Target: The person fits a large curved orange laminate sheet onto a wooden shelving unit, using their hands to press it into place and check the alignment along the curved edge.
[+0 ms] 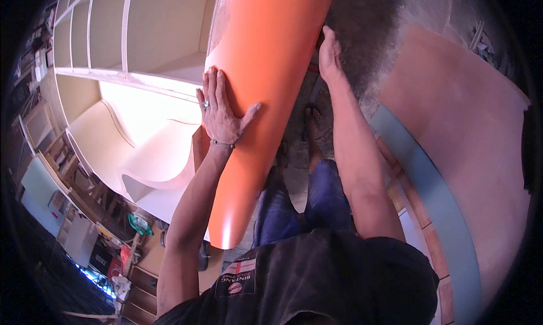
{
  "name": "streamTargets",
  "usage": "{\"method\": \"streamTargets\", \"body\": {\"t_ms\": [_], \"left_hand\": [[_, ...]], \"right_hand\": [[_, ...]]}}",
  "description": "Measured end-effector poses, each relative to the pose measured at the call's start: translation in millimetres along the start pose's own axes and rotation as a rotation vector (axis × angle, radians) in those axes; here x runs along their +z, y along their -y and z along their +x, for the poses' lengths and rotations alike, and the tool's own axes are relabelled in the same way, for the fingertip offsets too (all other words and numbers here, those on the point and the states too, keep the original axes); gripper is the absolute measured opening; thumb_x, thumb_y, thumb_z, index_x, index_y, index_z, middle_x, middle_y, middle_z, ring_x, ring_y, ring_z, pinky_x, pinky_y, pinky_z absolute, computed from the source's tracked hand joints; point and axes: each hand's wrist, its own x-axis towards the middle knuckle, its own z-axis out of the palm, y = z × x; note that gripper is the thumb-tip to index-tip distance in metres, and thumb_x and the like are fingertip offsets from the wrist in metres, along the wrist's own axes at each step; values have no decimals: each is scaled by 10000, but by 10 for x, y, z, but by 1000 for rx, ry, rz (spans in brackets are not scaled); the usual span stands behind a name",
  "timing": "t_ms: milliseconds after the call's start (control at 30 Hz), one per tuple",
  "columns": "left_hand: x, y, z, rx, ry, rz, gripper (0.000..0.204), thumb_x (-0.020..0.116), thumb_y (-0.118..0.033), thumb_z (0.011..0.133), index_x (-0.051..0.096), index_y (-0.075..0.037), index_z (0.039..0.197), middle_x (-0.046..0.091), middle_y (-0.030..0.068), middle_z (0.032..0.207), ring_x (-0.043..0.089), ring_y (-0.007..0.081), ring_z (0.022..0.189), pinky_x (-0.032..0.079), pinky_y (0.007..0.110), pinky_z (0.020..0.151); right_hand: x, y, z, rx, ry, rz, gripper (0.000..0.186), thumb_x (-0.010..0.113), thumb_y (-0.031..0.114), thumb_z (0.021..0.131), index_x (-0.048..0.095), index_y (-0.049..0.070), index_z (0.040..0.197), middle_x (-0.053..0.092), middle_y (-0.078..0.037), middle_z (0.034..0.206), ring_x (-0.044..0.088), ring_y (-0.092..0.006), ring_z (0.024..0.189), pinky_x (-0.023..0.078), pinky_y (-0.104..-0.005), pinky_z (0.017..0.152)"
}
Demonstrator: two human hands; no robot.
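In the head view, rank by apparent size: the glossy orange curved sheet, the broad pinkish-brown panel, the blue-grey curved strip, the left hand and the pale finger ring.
1. Glossy orange curved sheet and broad pinkish-brown panel: too alike to rank
2. Blue-grey curved strip
3. Left hand
4. Pale finger ring

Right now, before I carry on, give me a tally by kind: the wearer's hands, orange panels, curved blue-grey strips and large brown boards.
Hands: 2 (left hand, right hand)
Orange panel: 1
Curved blue-grey strip: 1
Large brown board: 1
Total: 5
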Motion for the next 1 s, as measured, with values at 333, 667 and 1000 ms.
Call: {"method": "streamTargets", "body": {"t_ms": [333,667,1000], "left_hand": [[21,28,44,39,-38,-81,1118,792,-641,775,315,-63,1604,325,159,1668,258,342,1567,188,582,1252],[34,88,-5,-4,-46,-107,1135,752,-720,758,335,-86,1601,323,108,1682,267,305,1569,218,600,1236],[31,111,-15,-20,-39,-137,1140,770,-710,744,338,-99,1604,329,102,1679,267,300,1568,209,594,1248]], "right_hand": [[-170,-124,54,-150,116,46,837,396,497,1066,156,-98,1603,153,-191,1714,153,-256,1582,88,-373,1284],[355,-666,-1661,-168,141,-24,739,283,360,1078,37,-74,1624,53,-243,1722,73,-332,1602,75,-398,1296],[296,-556,-1145,62,184,272,595,256,462,1105,391,78,1539,430,-90,1563,442,-209,1407,319,-391,1188]]}}
